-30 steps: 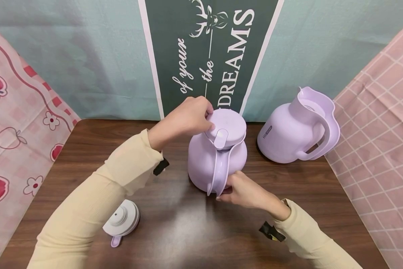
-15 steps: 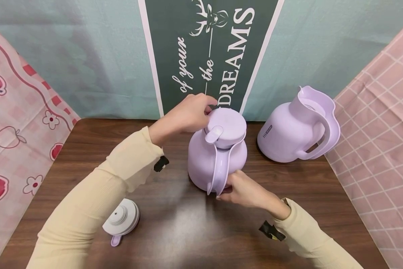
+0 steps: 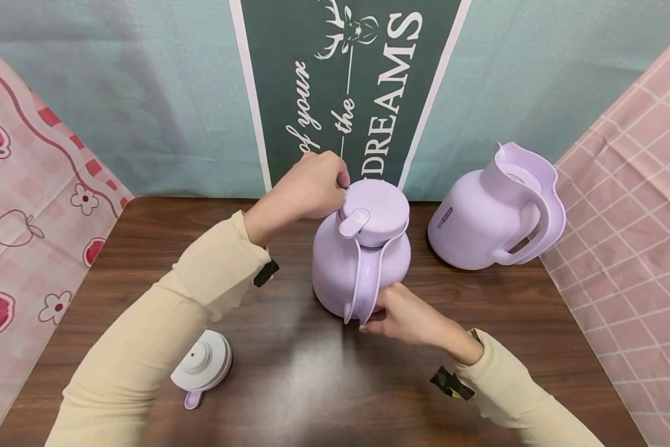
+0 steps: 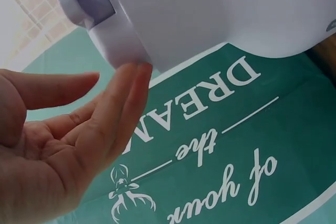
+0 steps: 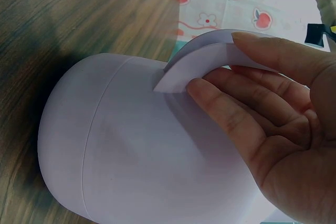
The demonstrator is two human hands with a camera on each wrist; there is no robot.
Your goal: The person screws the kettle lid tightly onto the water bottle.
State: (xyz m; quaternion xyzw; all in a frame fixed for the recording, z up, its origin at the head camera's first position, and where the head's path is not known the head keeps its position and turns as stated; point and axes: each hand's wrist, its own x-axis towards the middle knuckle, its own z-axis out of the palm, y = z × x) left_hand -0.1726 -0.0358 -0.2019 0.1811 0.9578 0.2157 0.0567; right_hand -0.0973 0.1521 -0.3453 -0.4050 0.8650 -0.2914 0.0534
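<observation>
A lilac thermos jug [image 3: 340,267] stands upright at the middle of the table, its handle facing me. On its mouth sits a round lilac lid [image 3: 382,202], whose tab points to the lower left, left of the handle. My left hand [image 3: 315,183] is at the lid's left side. In the left wrist view, fingertips [image 4: 136,72] touch the lid's edge, and the thumb [image 4: 68,87] stands apart from it. Low on the jug, my right hand [image 3: 407,316] holds the handle [image 5: 205,61] between thumb and curled fingers.
A second lilac jug [image 3: 469,217] without a lid stands at the back right. Left of centre, a lid [image 3: 203,363] lies with its white underside up, partly behind my left sleeve [image 3: 144,335]. A green banner [image 3: 335,124] hangs behind the wooden table [image 3: 290,372].
The lid has turned clockwise, its tab shifting from over the handle to the left. My left hand has changed its hold and drawn slightly off the lid. The right hand keeps its place.
</observation>
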